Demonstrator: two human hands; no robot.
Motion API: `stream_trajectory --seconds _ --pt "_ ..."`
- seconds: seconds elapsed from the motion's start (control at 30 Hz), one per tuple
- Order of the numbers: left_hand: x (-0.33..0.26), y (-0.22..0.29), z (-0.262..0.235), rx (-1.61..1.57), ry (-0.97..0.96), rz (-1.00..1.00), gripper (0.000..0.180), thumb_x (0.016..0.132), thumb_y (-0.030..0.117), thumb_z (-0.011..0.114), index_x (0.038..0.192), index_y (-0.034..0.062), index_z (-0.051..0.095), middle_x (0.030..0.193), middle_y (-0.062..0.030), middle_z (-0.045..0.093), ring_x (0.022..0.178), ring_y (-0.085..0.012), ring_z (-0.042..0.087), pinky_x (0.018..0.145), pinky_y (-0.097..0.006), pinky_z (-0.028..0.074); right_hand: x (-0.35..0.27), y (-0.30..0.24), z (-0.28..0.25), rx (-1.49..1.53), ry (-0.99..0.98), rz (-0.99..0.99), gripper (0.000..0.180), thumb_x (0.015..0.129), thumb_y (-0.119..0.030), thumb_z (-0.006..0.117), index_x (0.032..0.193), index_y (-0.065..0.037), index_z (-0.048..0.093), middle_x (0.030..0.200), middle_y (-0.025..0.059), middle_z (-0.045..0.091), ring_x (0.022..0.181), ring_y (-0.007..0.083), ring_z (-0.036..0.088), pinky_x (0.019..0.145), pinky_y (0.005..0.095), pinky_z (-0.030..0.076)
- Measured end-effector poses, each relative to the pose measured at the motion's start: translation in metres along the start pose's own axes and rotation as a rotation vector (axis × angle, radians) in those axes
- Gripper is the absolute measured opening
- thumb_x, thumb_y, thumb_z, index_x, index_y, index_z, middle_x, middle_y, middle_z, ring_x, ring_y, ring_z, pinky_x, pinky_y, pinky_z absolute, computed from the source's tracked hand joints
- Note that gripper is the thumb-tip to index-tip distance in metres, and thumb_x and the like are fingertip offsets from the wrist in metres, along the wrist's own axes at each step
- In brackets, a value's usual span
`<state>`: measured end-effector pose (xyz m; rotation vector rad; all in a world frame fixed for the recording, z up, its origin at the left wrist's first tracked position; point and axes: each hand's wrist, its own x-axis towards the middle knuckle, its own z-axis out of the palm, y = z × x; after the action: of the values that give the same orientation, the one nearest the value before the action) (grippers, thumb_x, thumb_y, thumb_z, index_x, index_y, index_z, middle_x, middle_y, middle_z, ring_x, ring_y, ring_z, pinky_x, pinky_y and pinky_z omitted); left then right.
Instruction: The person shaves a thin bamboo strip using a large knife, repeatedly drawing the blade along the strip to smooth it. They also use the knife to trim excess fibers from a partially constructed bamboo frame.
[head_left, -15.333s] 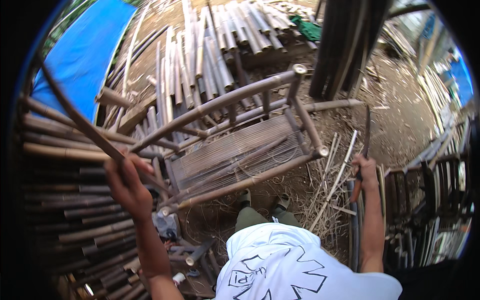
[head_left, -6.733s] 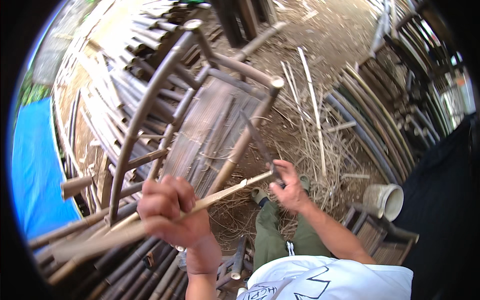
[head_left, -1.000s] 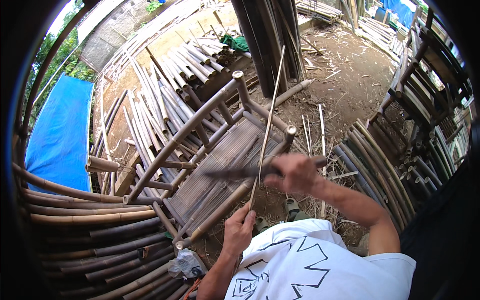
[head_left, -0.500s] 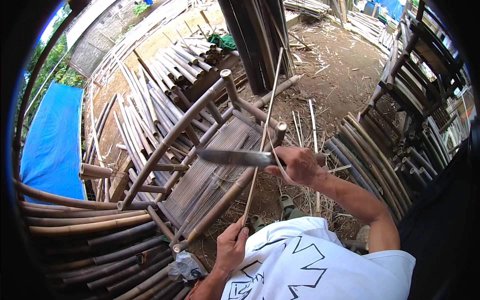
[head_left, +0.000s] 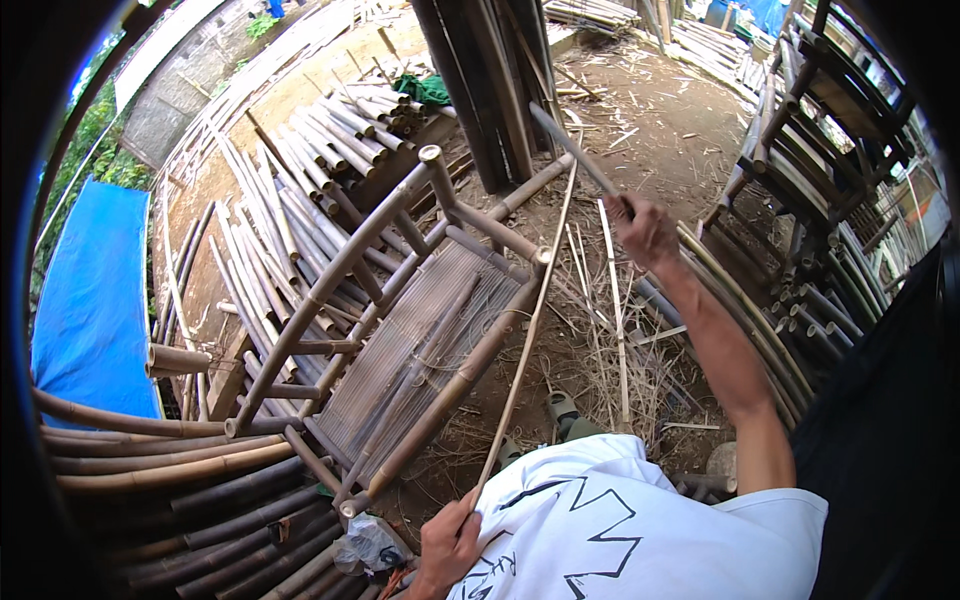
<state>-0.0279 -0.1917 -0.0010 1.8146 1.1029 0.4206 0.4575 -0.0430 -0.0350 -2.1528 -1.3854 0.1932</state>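
My right hand [head_left: 645, 232] grips the handle of a large knife [head_left: 575, 150], its blade pointing up and to the far left, apart from the strip. Low in the view, my left hand [head_left: 450, 540] is closed round the near end of a long, thin bamboo strip [head_left: 525, 370]. That strip slants away to the far right and passes by the corner post of a bamboo chair frame [head_left: 415, 462]. The chair leans in front of me, with a slatted seat [head_left: 400, 350] on which loose thin strands lie.
Stacked bamboo poles [head_left: 200, 500] lie at the near left, with a clear plastic bag [head_left: 368, 545] beside them. More cut poles [head_left: 320, 140] are piled behind the chair. A blue tarp [head_left: 95, 300] hangs at left. Shavings [head_left: 600, 350] litter the ground; bamboo furniture [head_left: 840, 130] stands at right.
My right hand has swung the knife up and away from the strip, its blade turning from sideways to pointing far. My left hand has drawn slightly lower and left with the strip.
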Motion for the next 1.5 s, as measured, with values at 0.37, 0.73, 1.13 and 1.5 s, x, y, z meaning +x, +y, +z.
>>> stream_trajectory --seconds 0.37,0.73,1.13,1.5 --pt "0.028 0.007 0.001 0.024 0.082 0.024 0.036 0.086 -0.004 0.060 0.121 -0.0029 0.062 0.069 -0.0106 0.051 0.058 -0.0181 0.051 0.055 -0.030 0.042 -0.088 -0.080 0.038 0.093 0.022 -0.480 0.058 0.096 -0.062 0.042 0.082 -0.008 0.057 0.062 0.0056 0.059 0.046 0.0180 0.058 0.041 0.0345 0.050" --pt "0.022 0.006 0.000 0.088 0.088 0.043 0.037 0.084 -0.005 0.062 0.120 -0.0042 0.062 0.071 -0.0127 0.054 0.058 -0.0219 0.053 0.056 -0.032 0.044 -0.084 -0.083 0.023 0.105 -0.006 -0.462 0.063 0.093 -0.064 0.046 0.094 -0.003 0.062 0.064 0.0098 0.063 0.054 0.0247 0.066 0.047 0.0389 0.054" --pt "-0.006 -0.013 -0.006 0.067 0.025 0.012 0.033 0.087 -0.002 0.058 0.120 -0.0031 0.062 0.070 -0.0093 0.055 0.058 -0.0163 0.052 0.055 -0.029 0.042 -0.029 -0.033 0.013 -0.031 0.049 -0.142 0.054 0.096 -0.059 0.046 0.083 -0.009 0.059 0.057 0.0057 0.058 0.048 0.0215 0.061 0.041 0.0379 0.048" --pt "0.038 0.002 -0.015 -0.568 -0.065 -0.258 0.040 0.103 0.021 0.044 0.135 -0.0027 0.052 0.064 -0.0011 0.055 0.043 -0.0060 0.044 0.042 -0.020 0.035 -0.029 -0.044 -0.015 0.136 0.195 -0.128 0.047 0.098 -0.051 0.048 0.083 -0.008 0.059 0.057 0.0099 0.060 0.056 0.0295 0.066 0.051 0.0443 0.051"
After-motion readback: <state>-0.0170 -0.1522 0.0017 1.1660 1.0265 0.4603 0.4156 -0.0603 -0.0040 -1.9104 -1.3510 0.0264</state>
